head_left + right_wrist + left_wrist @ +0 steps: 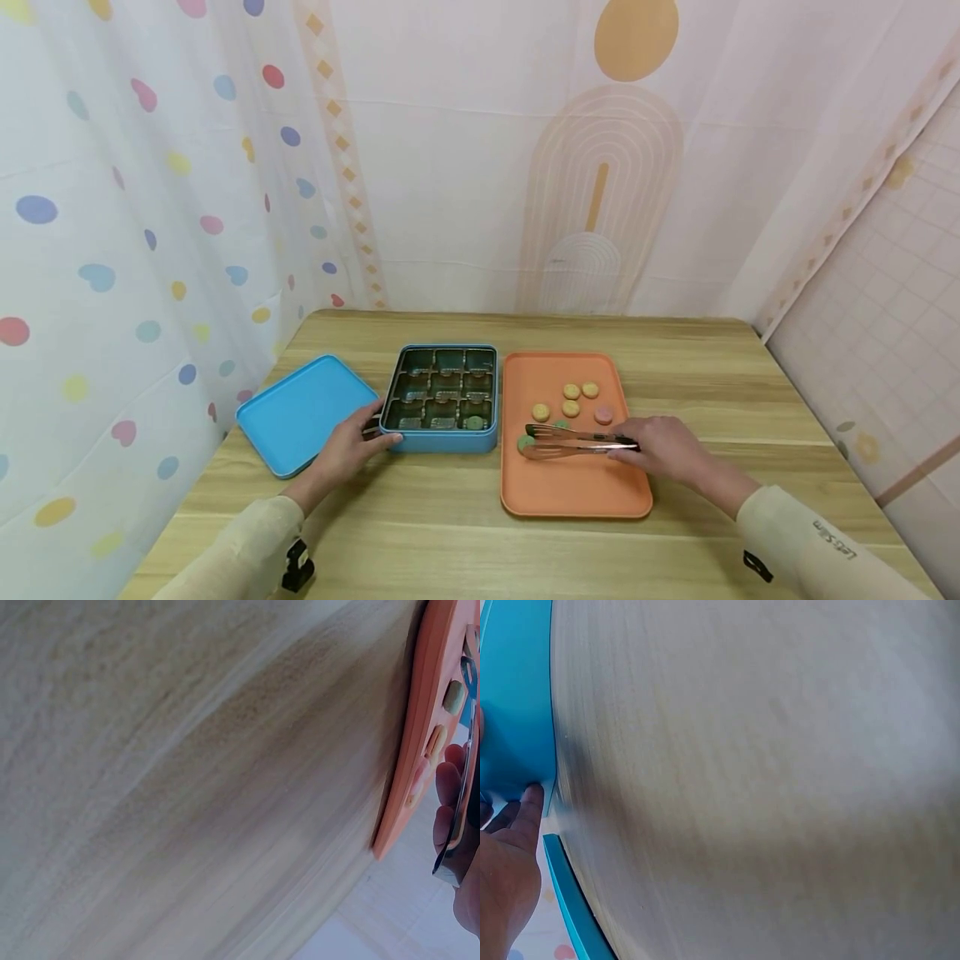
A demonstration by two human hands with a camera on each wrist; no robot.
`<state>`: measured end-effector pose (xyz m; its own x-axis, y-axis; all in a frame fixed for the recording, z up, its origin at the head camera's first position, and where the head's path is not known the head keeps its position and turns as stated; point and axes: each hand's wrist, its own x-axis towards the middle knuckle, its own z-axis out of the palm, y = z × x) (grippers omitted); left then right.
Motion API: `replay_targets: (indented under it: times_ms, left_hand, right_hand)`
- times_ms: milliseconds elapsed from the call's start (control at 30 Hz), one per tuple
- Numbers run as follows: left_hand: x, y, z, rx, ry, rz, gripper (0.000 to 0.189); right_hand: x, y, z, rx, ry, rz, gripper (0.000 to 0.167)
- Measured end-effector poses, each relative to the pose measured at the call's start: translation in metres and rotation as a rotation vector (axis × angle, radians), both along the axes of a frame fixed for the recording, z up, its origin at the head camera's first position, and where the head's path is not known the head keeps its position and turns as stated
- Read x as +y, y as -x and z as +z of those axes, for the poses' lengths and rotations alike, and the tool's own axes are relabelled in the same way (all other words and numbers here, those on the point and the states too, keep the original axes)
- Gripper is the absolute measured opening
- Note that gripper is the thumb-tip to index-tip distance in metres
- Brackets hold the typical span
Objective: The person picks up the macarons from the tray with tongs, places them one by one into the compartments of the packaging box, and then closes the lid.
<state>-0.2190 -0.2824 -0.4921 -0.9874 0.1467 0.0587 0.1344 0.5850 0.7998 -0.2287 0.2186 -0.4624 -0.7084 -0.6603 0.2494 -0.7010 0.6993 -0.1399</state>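
Observation:
My left hand holds the front left corner of a blue square box, thumb along the front wall and fingers at the left side. Inside the box is a clear divided insert; a green cookie sits in its front right compartment. My right hand grips metal tongs by the handle, low over an orange tray. Their spread slotted heads point left, near a green cookie on the tray. Another green cookie is partly hidden behind the upper tong arm.
Several yellow cookies and a pink cookie lie farther back on the orange tray. A blue lid lies left of the box on the wooden table. Patterned curtains hang behind and beside the table.

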Motion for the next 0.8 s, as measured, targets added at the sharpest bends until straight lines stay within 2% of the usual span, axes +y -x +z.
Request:
replay_targets:
  times_ms: [633, 800]
  left_hand:
    - [0.0003, -0.0013, 0.0007, -0.005, -0.008, 0.0, 0.077]
    - [0.0, -0.0013, 0.0007, -0.006, -0.004, 0.001, 0.077]
  right_hand:
    - [-0.0012, -0.0014, -0.0032, 0.005, -0.01, -0.039, 0.028]
    - [-0.0003, -0.0022, -0.0027, 0.039, -0.006, -0.031, 0.027]
